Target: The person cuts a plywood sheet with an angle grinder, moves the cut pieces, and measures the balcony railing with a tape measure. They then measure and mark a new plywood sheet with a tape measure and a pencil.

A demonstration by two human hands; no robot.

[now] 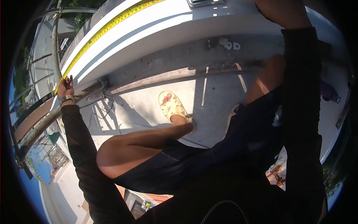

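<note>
A yellow tape measure lies stretched along the top of a long white board or ledge. At the far left end, my left hand grips the tape against the board's edge, with a finger pointing up; a metal band sits on the wrist. My right hand reaches over the same white piece at the upper right. Its fingers are cut off by the frame's top edge, so what they touch is hidden. Between the two hands, at the top, a flat dark-edged object rests on the white surface, partly out of view.
Wooden scaffold poles stand at the left, beside a drop. A cable runs over the concrete floor. Small white pieces lie under the ledge. My sandalled foot is on the floor. A purple object is at the right.
</note>
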